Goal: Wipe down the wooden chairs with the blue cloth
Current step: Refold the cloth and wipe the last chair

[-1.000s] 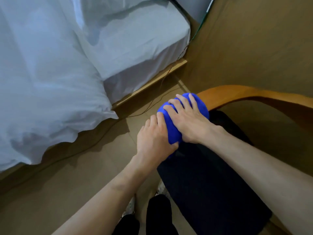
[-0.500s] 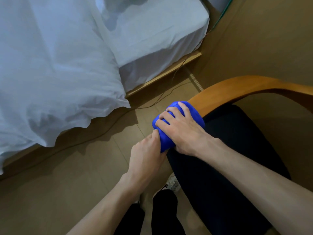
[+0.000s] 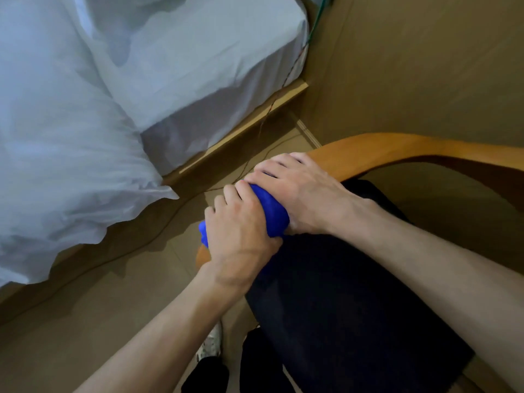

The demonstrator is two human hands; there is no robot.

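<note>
A: Largest risk first? I'm logging from the head view only.

B: The wooden chair point(image 3: 397, 151). I judge the chair could shift on the floor point(image 3: 85, 321) if both hands bear down on that front curve of the armrest together. Next, the bed point(image 3: 99, 109) close on the left: a wide stroke could brush the white bedding. A thin cable point(image 3: 286, 143) trails along the floor beside the chair; a foot could snag it.

A: Grips?

B: Left hand point(image 3: 241, 236) curled round the blue cloth point(image 3: 269, 211), gripping it against the armrest's lower bend. Right hand point(image 3: 300, 194) lies over the cloth's upper part, fingers bent onto the wood. The cloth is bunched between them; a loose fold could slip free.

A: Containers?

B: None visible. The dark seat cushion point(image 3: 340, 293) carries nothing I can see.
</note>
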